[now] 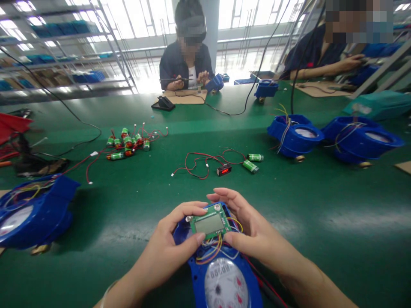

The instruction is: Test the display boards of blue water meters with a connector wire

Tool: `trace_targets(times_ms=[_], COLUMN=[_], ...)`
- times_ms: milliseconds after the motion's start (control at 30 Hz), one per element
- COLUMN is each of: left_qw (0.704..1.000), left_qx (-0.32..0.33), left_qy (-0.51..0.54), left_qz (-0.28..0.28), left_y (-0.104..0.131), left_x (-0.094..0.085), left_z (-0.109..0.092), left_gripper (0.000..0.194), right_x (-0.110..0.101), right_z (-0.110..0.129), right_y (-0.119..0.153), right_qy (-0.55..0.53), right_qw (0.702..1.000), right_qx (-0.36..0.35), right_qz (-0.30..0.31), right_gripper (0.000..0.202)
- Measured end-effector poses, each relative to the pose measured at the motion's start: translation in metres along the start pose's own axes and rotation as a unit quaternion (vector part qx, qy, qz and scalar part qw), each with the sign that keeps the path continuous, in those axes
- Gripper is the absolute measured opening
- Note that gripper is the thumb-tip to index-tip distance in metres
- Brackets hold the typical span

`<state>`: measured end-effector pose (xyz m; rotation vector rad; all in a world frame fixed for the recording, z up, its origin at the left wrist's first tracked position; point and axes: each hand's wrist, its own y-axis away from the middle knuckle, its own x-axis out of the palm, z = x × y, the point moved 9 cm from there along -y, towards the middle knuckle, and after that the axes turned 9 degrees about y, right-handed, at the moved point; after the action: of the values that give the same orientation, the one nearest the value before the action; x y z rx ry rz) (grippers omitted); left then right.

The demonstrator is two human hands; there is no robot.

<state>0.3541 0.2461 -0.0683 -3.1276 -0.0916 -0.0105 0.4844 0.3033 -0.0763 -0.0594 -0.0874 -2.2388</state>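
Observation:
A green circuit board with a grey display (pixel 208 223) lies over the upper part of a blue meter housing (pixel 201 282). My left hand (pixel 175 235) pinches the board's left side between thumb and fingers. At the board's lower right corner rests the thumb of my right hand (pixel 253 226), its fingers curved round the housing's far right edge. Yellow, white and brown wires (pixel 210 253) run from the board into the housing. Below them is a round white dial (pixel 226 284) with red pointers.
Ahead are a small red-lit display (pixel 224 170), two green batteries (pixel 250 166) and a battery pile (pixel 128 143). Blue meters stand left (pixel 41 214) and right (pixel 297 139), (pixel 362 141). Two people work across the green table (pixel 135 188). A black cable (pixel 292 72) hangs at right.

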Motion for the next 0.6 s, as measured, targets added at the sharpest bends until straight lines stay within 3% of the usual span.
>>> trace_targets(times_ms=[333,600], left_qw=[1.000,0.999], left_qx=[0.007,0.032], left_qy=[-0.010,-0.008], left_qz=[0.005,0.004], left_y=[-0.001,-0.010], left_x=[-0.002,-0.009], left_z=[0.004,-0.002], left_gripper=[0.027,0.029], right_x=[0.014,0.011], right_z=[-0.006,-0.002], right_y=[0.000,-0.004], right_qy=[-0.134,-0.154], right_qw=[0.988,0.988], right_qx=[0.073,0.017], right_qz=[0.002,-0.014], right_gripper=[0.058,0.057])
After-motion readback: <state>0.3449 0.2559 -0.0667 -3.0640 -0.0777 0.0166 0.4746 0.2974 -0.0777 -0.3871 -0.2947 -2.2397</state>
